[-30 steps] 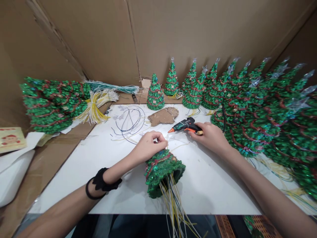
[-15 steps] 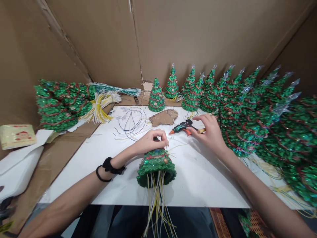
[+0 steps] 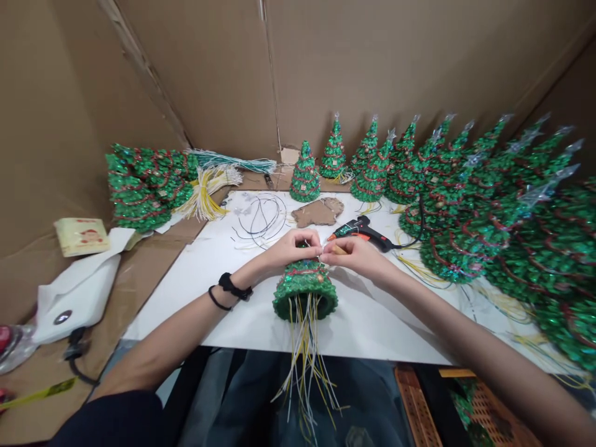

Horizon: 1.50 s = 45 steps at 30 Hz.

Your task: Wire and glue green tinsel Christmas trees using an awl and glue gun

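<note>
A small green artificial Christmas tree (image 3: 305,288) lies tipped in front of me, its hollow base facing my body. Yellow and white wires (image 3: 306,347) spill out of that base over the table edge. My left hand (image 3: 298,247) is closed around the tree's upper part, thumb and forefinger pinched together. My right hand (image 3: 356,256) meets it there, fingers closed on a short tool with a tan wooden handle (image 3: 338,250); the tool's tip is hidden between the fingertips. Just behind the right hand, a black glue gun (image 3: 363,231) with an orange nozzle rests on the white board.
Decorated trees (image 3: 465,205) with clear star tops crowd the right side. More trees (image 3: 144,186) lie at the left beside bundled yellow-white wires (image 3: 209,189). A cardboard scrap (image 3: 316,213) and loose dark wires (image 3: 263,217) lie on the white board (image 3: 195,285). Cardboard walls stand behind.
My right hand has come left from beside the glue gun to my left hand, now with the wooden-handled tool in its fingers. The view has shifted, showing more of the left side.
</note>
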{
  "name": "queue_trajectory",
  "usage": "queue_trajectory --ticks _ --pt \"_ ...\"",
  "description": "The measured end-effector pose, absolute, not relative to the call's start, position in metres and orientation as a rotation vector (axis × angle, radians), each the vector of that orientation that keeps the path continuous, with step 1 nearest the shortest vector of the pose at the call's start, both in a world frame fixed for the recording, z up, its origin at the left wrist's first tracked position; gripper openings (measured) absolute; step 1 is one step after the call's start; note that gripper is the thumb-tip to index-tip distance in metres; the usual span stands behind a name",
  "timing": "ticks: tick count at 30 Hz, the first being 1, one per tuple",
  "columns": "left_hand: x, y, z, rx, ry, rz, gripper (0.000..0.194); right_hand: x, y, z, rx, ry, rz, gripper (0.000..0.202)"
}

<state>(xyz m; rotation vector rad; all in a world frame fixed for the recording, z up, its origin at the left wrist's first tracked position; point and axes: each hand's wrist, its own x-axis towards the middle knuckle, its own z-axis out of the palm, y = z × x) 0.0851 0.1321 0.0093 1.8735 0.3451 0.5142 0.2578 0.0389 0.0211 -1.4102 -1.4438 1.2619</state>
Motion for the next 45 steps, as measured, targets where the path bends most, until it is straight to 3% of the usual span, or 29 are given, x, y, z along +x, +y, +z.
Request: queue_trajectory --ticks 7,12,15,18,22,29,38,45 --pt "0.073 0.137 0.041 2.022 0.451 0.553 0.018 0.251 0.038 0.021 -1.329 -1.390 1.385 0.050" --pt "0.030 0.059 0.083 2.274 0.915 0.980 0.019 0.247 0.035 0.018 -1.287 -1.314 1.411 0.044" --pt "0.021 -0.012 0.064 2.277 1.072 1.140 0.005 0.242 0.033 0.018 -1.269 -1.266 1.429 0.046" --pt "0.029 -0.048 0.027 2.414 1.185 1.199 0.011 0.239 0.032 0.017 -1.249 -1.234 1.435 0.047" --pt "0.034 -0.026 0.004 2.568 1.160 1.160 0.018 0.235 0.033 0.014 -1.221 -1.194 1.415 0.047" --pt "0.020 0.026 0.012 2.631 0.985 0.973 0.026 0.231 0.043 0.013 -1.181 -1.101 1.293 0.050" --pt "0.009 0.043 0.010 2.672 0.966 1.057 0.038 0.227 0.055 0.007 -1.200 -1.128 1.223 0.050" --pt "0.012 0.025 0.029 2.767 1.279 0.826 0.026 0.223 0.055 0.008 -1.201 -1.132 1.211 0.049"
